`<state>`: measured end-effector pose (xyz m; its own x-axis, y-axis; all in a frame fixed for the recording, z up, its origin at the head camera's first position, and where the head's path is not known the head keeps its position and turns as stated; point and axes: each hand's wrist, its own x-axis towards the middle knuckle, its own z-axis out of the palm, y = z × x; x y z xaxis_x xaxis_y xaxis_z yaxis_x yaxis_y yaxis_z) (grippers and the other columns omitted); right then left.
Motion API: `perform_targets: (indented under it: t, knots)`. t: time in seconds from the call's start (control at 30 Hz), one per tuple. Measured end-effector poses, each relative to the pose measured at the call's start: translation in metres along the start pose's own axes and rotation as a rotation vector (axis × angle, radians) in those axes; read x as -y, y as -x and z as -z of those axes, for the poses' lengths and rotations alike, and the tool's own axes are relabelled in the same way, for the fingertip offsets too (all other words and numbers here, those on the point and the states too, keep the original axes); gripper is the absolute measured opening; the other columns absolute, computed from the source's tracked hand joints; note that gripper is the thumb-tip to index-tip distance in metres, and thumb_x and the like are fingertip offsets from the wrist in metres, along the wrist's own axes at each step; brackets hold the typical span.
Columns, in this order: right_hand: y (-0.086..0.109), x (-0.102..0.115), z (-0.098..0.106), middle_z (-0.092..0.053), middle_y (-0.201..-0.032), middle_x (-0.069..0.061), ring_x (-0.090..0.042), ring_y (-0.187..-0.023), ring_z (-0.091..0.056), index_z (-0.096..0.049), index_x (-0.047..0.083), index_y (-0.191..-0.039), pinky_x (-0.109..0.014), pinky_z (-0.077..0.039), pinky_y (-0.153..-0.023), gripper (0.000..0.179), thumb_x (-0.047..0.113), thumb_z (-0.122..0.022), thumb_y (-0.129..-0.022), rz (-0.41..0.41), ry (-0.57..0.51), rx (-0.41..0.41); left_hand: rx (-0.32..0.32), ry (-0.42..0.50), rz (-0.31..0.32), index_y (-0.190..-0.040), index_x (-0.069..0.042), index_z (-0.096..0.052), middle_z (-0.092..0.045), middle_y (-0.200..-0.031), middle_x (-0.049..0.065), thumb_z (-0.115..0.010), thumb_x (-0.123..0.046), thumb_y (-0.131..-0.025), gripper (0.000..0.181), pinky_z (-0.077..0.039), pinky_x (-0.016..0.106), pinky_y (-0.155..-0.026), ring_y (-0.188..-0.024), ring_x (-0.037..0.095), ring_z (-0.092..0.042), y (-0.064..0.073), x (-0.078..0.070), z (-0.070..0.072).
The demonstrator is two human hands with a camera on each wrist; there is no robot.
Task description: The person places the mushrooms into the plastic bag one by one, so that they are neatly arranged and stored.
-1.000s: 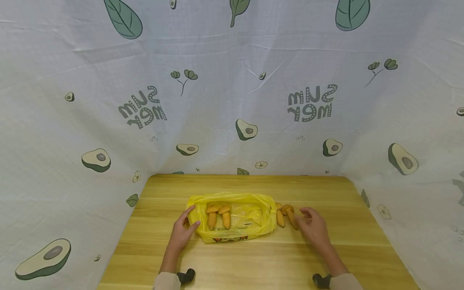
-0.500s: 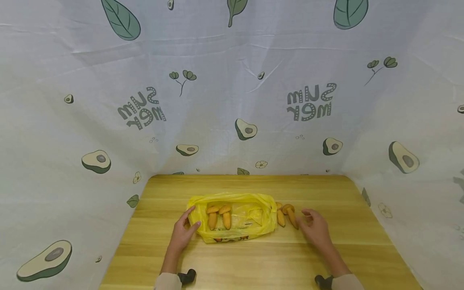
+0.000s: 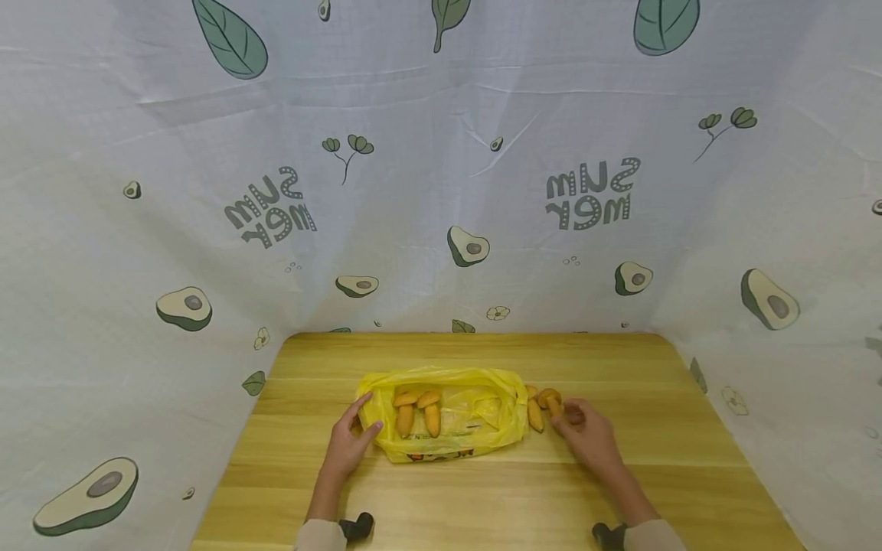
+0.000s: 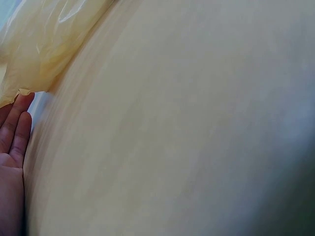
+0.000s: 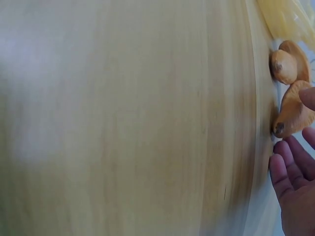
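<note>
A yellow plastic bag (image 3: 448, 448) lies on the table with its mouth spread open upward. Two orange-brown mushrooms (image 3: 432, 417) lie side by side inside its left half. My left hand (image 3: 344, 450) holds the bag's left end, thumb at the front rim and index finger at the back. In the left wrist view, its fingertips meet the yellowish film (image 4: 44, 49). To the right of the bag, my right hand (image 3: 594, 440) pinches the stem of a mushroom (image 3: 549, 399), partly covering it. Another mushroom (image 3: 534, 415) lies between that one and the bag.
The wooden table (image 3: 475, 505) has its back edge against a white curtain (image 3: 413, 199) printed with avocados and leaves, which also hangs at both sides. Black wrist mounts (image 3: 357, 526) sit at both sleeves.
My right hand has moved slightly left and closed its thumb and fingers onto the right-hand mushroom's stem. My left hand and the bag stay in place.
</note>
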<state>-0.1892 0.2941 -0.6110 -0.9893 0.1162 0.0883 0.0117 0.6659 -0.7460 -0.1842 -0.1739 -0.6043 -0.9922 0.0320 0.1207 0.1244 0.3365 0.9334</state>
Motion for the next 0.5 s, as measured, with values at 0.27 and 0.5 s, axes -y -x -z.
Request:
perform_targets:
  t: [0.27, 0.5]
  knots:
    - [-0.0013, 0.0004, -0.0049, -0.072, -0.113, -0.022, -0.034, -0.103, -0.069, -0.062, -0.006, -0.128, -0.023, -0.055, -0.078, 0.044, 0.018, -0.075, -0.094, 0.037, 0.012, 0.008, 0.0, 0.017, -0.004, -0.152, 0.001, -0.047, -0.043, -0.158, 0.027, -0.071, -0.01, -0.096, 0.062, -0.037, 0.06, -0.115, -0.144, 0.046, -0.045, 0.0026, -0.0066, 0.0014]
    - [-0.0011, -0.0011, -0.0061, -0.072, -0.111, -0.019, -0.03, -0.099, -0.068, -0.063, -0.005, -0.124, -0.022, -0.054, -0.076, 0.04, 0.017, -0.076, -0.093, 0.044, 0.022, -0.001, 0.007, -0.007, 0.007, -0.152, 0.0, -0.047, -0.044, -0.158, 0.025, -0.071, -0.011, -0.097, 0.061, -0.038, 0.057, -0.116, -0.144, 0.043, -0.046, 0.0019, -0.0077, 0.0026]
